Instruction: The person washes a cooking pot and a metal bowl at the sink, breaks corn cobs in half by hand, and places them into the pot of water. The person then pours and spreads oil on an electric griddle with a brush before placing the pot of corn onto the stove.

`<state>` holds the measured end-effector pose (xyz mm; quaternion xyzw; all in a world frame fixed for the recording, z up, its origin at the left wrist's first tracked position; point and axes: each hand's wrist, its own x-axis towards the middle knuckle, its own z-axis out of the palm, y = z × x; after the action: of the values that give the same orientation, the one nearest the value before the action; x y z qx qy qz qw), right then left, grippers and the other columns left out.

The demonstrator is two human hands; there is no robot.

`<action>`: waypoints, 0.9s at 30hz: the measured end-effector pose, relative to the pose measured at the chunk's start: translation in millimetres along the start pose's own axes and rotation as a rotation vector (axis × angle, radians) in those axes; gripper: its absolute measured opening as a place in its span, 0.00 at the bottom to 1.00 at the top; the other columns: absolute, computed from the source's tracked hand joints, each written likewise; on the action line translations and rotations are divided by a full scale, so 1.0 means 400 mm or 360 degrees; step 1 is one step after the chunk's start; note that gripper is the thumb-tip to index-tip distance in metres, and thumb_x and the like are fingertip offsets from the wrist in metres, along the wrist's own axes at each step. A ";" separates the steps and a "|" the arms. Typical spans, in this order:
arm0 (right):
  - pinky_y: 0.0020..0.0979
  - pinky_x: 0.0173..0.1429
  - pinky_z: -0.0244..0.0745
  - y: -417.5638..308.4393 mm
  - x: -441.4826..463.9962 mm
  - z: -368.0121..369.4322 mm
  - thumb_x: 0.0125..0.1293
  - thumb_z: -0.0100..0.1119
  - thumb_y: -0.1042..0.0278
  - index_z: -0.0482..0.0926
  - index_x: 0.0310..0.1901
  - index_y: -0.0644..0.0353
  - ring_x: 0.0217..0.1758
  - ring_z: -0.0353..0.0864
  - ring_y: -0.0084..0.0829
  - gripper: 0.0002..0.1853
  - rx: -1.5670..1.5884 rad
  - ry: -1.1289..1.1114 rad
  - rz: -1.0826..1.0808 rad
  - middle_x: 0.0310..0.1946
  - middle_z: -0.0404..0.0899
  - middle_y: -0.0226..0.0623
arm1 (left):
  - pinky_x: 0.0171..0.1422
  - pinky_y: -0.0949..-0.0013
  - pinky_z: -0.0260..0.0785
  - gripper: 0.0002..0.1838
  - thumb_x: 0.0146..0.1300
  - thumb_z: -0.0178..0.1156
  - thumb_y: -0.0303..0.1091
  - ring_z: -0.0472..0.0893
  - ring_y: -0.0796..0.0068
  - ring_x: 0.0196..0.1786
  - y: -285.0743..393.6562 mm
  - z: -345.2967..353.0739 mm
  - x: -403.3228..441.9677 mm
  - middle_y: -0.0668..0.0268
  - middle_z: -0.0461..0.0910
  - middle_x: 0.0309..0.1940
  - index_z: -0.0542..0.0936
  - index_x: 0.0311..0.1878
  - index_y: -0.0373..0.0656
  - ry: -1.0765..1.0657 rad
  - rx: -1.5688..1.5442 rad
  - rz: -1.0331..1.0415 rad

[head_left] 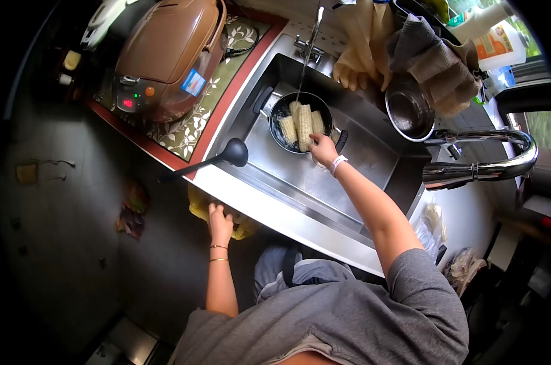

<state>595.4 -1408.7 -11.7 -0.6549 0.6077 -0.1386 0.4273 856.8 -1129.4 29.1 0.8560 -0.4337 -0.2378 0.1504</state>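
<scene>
A dark pot (pixel 275 139) with several pale yellow corn cobs (pixel 304 125) in it stands in the steel sink, and water runs down into it. My right hand (pixel 324 148) reaches over the pot's near rim, its fingers closed at the lower end of a cob. Below the counter edge, my left hand (pixel 220 223) hangs beside a yellow plastic bag (pixel 199 204), fingers apart and nothing visible in them. Whether it touches the bag is unclear. A black ladle (pixel 234 152) lies across the sink's front rim, its handle sticking out over the edge.
Left of the sink (pixel 366 176), a brown rice cooker (pixel 166 55) stands on a patterned mat. Rubber gloves (pixel 360 45) and a grey cloth (pixel 430 58) hang at the back. A metal bowl (pixel 410 108) sits by the right rim, near a large chrome faucet (pixel 482 173).
</scene>
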 end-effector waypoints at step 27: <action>0.63 0.74 0.22 0.010 0.073 0.017 0.62 0.46 0.66 0.81 0.53 0.57 0.79 0.40 0.44 0.20 -0.1795 -0.0180 -0.0217 0.73 0.56 0.42 | 0.68 0.53 0.57 0.17 0.59 0.60 0.38 0.69 0.50 0.63 -0.035 -0.007 -0.050 0.50 0.74 0.57 0.81 0.44 0.33 -0.0097 0.0432 0.0084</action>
<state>604.0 -1432.2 -28.6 -0.8258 0.5201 0.2153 0.0335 857.4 -1104.9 30.7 0.8491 -0.4887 -0.1989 0.0262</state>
